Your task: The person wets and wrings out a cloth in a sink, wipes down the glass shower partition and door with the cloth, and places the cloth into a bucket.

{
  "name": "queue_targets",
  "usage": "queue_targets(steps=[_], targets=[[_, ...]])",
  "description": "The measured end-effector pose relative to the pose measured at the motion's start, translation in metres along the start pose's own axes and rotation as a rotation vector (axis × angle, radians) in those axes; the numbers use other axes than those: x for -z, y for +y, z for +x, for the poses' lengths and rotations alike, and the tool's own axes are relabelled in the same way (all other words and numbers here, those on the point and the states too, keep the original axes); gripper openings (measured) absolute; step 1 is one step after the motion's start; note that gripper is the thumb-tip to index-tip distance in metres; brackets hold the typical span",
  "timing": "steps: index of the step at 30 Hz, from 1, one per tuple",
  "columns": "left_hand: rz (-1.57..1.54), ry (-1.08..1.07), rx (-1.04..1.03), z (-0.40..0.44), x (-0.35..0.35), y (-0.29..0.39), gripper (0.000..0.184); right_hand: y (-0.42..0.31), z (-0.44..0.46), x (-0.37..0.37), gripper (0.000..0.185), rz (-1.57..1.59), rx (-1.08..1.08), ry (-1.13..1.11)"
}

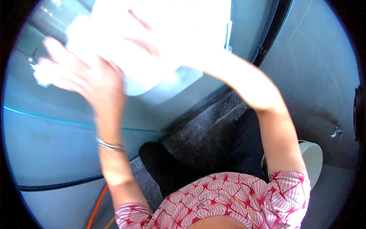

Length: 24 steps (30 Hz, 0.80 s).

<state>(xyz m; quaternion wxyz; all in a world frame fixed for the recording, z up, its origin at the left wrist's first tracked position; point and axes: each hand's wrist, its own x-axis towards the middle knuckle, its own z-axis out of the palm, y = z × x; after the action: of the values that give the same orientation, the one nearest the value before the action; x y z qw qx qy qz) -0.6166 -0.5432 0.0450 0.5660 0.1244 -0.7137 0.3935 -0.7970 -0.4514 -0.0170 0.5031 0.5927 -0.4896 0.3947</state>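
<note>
My left hand (95, 76) is raised at the upper left, its fingers stretched out and blurred. A small crumpled white piece (42, 75), perhaps cloth or paper, shows just beyond and under its fingertips; whether the hand grips it is unclear. My right hand (150, 42) reaches across from the right, its fingers apart and largely washed out by glare. Both hands are in front of or against a very bright white area (198, 26), too overexposed to name, with a rounded lower corner.
A blue-grey panel (49, 141) curves along the left. A white bucket (312, 160) stands at the right, below a small metal tap (337, 131) on a grey wall (305, 76). An orange hose or cord (97, 206) runs at the lower left. The floor (198, 133) is dark and mottled.
</note>
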Motion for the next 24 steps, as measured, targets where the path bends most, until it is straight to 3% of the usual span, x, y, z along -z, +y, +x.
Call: queue_targets(steps=[2, 4, 5, 7, 10, 11, 13, 18, 20, 24], targets=[[-0.132, -0.226, -0.017, -0.03, -0.02, 0.043, 0.044, 0.009, -0.038, -0.013, 0.047, 0.074, -0.1, -0.109], [-0.205, -0.571, 0.137, -0.092, -0.015, 0.069, 0.03, -0.007, -0.094, -0.025, 0.048, 0.238, -0.24, -0.265], [-0.21, -0.56, 0.021, -0.113, -0.009, 0.083, 0.025, -0.019, -0.125, -0.026, 0.048, 0.273, -0.277, -0.378], [-0.245, -0.68, -0.014, -0.153, -0.014, 0.101, 0.03, -0.036, -0.183, -0.026, 0.051, 0.095, -0.075, -0.672], [-0.335, -0.651, 0.048, -0.147, -0.01, 0.11, 0.037, -0.066, -0.164, 0.004, 0.054, 0.165, -0.453, -0.825], [-0.36, -0.625, 0.047, -0.14, -0.019, 0.106, 0.037, -0.066, -0.155, 0.002, 0.057, 0.178, -0.495, -0.757], [-0.416, -0.778, 0.095, -0.125, -0.012, 0.11, 0.048, -0.067, -0.142, 0.001, 0.066, 0.21, -0.536, -0.702], [-0.617, -0.713, 0.208, -0.121, -0.016, 0.112, 0.049, -0.051, -0.121, -0.022, 0.076, 0.072, -0.507, -0.608], [-0.789, -0.478, 0.222, -0.113, -0.022, 0.105, 0.053, -0.047, -0.101, -0.025, 0.078, 0.175, -0.502, -0.298], [-0.768, -0.229, 0.142, -0.048, -0.037, 0.077, 0.052, -0.02, -0.039, -0.032, 0.079, 0.208, -0.439, -0.022]])
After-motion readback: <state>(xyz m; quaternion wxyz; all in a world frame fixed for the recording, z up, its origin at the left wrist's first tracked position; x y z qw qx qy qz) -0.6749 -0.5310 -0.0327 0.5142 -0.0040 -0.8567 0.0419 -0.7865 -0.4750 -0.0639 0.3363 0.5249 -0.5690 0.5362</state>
